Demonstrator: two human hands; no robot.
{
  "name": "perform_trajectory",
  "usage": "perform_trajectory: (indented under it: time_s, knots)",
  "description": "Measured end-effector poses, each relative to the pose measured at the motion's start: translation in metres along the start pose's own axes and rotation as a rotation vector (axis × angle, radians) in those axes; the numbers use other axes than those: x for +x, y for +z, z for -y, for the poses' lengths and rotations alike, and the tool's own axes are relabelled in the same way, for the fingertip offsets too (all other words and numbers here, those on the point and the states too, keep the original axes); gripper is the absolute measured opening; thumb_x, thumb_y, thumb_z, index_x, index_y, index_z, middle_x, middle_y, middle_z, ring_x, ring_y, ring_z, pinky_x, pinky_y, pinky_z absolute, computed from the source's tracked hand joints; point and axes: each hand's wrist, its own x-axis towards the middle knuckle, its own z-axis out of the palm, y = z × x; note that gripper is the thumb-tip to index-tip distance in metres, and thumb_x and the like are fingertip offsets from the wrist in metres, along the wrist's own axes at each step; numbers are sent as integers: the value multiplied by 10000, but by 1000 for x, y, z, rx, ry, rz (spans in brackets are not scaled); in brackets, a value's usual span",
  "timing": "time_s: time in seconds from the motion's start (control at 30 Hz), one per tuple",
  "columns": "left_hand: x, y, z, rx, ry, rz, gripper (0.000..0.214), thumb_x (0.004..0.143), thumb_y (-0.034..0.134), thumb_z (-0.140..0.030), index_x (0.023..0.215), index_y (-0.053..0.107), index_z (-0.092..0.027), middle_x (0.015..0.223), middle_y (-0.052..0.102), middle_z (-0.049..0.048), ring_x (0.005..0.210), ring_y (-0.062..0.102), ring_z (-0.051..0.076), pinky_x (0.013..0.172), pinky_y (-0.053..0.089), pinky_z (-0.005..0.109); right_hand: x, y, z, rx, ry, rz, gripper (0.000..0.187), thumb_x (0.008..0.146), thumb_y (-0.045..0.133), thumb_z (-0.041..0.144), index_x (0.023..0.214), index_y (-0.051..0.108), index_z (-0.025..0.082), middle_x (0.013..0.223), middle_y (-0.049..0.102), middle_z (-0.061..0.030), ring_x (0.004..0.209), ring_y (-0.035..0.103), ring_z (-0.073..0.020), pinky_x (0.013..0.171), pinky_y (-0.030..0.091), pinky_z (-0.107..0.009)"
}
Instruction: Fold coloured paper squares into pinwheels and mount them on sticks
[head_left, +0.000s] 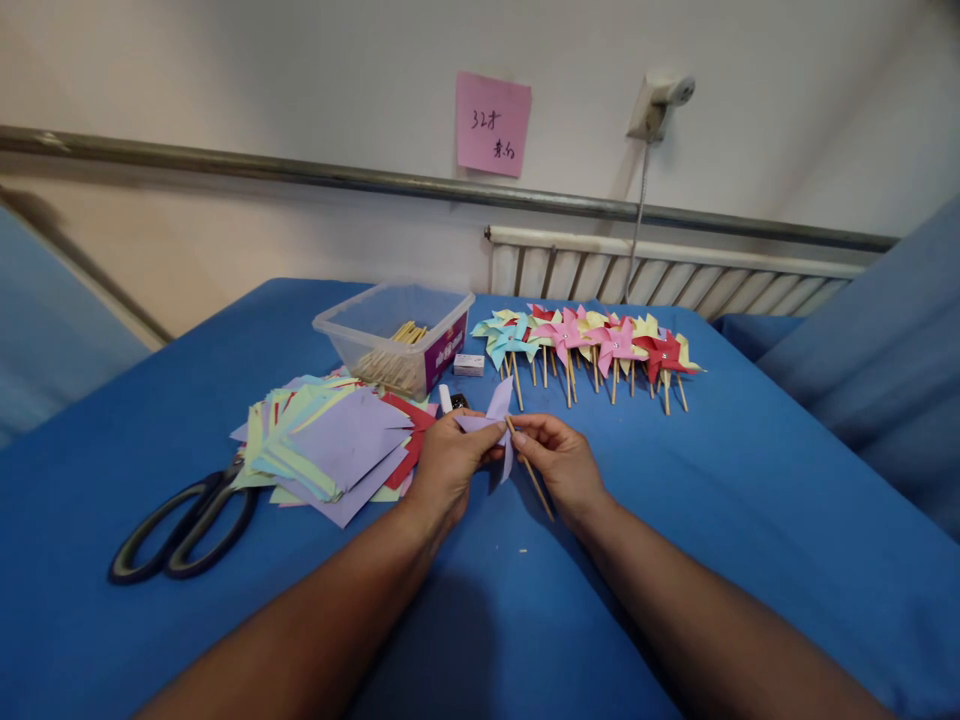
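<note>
Between my hands is a purple paper pinwheel (pixel 500 402), its folded blades sticking out above and below my fingers. My left hand (pixel 459 450) is closed on the pinwheel's left side, thumb across the paper. My right hand (pixel 556 458) pinches a thin wooden stick (pixel 537 485) near its upper end, at the back of the pinwheel. The stick slants down to the right, its lower end free above the cloth. Fingers cover the pinwheel's centre, so I cannot see whether a pin joins paper and stick.
On the blue-covered table (pixel 675 560) lie a pile of coloured paper squares (pixel 352 440), black-handled scissors (pixel 187 525), a clear plastic tub (pixel 394 320) of sticks, a small white box (pixel 469 365) and a dark-and-white item (pixel 448 399). Several finished pinwheels (pixel 570 335) lie at the back right.
</note>
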Motion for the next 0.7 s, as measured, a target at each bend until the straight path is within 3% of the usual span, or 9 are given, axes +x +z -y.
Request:
perform_trajectory:
  time_s: [0.7]
  knots:
    - [2, -1, 1, 27, 27, -7, 296, 545, 799, -232, 690, 554, -151, 552, 589, -26, 473, 566, 108, 499, 452, 229, 0, -2, -7, -99, -98, -21, 249, 657, 761, 293, 875, 696, 189, 682, 665, 17, 577, 539, -99, 567, 407, -243]
